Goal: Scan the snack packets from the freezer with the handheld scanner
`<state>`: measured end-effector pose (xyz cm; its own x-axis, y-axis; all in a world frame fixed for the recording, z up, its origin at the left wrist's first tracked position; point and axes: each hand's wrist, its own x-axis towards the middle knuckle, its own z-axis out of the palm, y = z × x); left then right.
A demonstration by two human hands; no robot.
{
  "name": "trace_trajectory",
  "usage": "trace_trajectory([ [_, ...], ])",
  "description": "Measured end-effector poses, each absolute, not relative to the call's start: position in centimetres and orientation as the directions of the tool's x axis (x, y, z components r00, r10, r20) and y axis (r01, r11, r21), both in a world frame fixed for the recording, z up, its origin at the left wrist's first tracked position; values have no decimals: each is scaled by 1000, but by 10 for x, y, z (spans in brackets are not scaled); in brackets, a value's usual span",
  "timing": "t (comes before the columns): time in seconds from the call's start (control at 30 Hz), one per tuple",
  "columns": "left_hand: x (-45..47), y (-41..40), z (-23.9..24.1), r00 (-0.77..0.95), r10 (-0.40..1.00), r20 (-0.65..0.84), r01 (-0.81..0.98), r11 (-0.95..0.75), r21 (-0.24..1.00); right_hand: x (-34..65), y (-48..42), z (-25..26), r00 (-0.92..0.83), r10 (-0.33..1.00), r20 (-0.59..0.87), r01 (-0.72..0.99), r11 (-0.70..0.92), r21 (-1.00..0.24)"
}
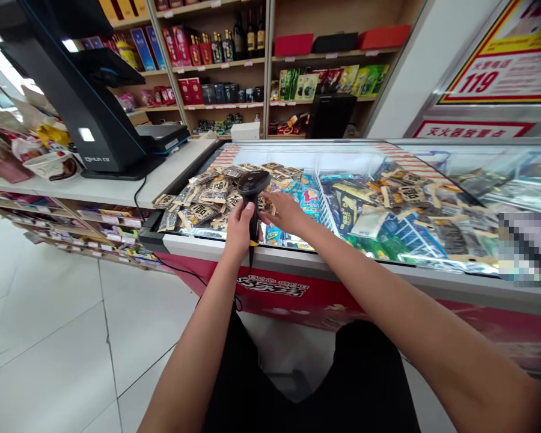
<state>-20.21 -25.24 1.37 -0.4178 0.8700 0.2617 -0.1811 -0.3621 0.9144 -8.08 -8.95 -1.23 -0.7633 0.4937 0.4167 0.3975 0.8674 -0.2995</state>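
Forearms [202, 337], left hand [238, 228] gripping scanner [253, 182], "119" sign [500, 66]

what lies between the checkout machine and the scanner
The counter's end, then a heap of packets, as the head view shows; the left hand holds the scanner.

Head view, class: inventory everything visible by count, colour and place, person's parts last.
Scanner: one, black, centre
Freezer: one, red and grey, across front
Packets: many, tan and black, heaped left and right
Terminal: one, black, on counter
Counter: one, white, left
Bowl: one, white, beside terminal
Shelves: several, brown, back
Bottles: several, red or dark, shelves
Boxes: many, multicoloured, shelves
Signs: two, red and white, upper right
Floor tiles: several, pale, lower left
Trousers: one pair, black, bottom
Left hand: one, bare, gripping scanner
Right hand: one, bare, beside scanner
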Motion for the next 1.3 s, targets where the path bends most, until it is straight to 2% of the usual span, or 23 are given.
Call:
trace_trajectory([
  [0.13, -202, -253, 14, -416, 875, 247, -170, -341, 924, -77, -90, -16, -711, 506, 488, 385, 861, -331],
  [0.2, -202, -253, 13, -413, 880, 235, -164, -325, 931, -67, -89, -12, -647, 537, 542, 349, 840, -416],
  [0.27, -203, -253, 12, -402, 886, 231, -164, -318, 934, -56, -86, -5, -564, 619, 547, 300, 770, -563],
  [0.33, -204, -253, 10, -383, 893, 237, -173, -321, 931, -46, -80, 4, -472, 750, 463, 231, 612, -756],
  [0.4, -205, -253, 10, -348, 905, 244, -182, -320, 930, -38, -72, 11, -388, 878, 281, 129, 354, -926],
  [0.43, -206, -253, 9, -325, 913, 246, -187, -317, 930, -34, -68, 14, -361, 914, 182, 63, 219, -974],
  [0.53, -207, -255, 8, -246, 936, 253, -193, -303, 933, -27, -64, 17, -323, 946, 13, -134, -32, -990],
  [0.63, -208, -256, 9, -196, 946, 259, -182, -295, 938, -22, -71, 18, -306, 951, -38, -254, -120, -960],
  [0.73, -208, -256, 9, -176, 949, 260, -174, -290, 941, -21, -80, 20, -330, 940, -87, -293, -189, -937],
  [0.87, -209, -256, 9, -155, 956, 250, -172, -275, 946, -22, -82, 17, -337, 939, -60, -252, -151, -956],
  [1.0, -208, -257, 8, -125, 964, 235, -176, -255, 951, -22, -72, 4, -367, 922, 121, -111, 86, -990],
  [1.1, -207, -259, 7, -110, 966, 234, -174, -251, 952, -23, -64, -6, -409, 892, 193, -28, 199, -980],
  [1.3, -207, -261, 7, -94, 971, 221, -167, -234, 958, -23, -60, -13, -395, 898, 193, 15, 216, -976],
])
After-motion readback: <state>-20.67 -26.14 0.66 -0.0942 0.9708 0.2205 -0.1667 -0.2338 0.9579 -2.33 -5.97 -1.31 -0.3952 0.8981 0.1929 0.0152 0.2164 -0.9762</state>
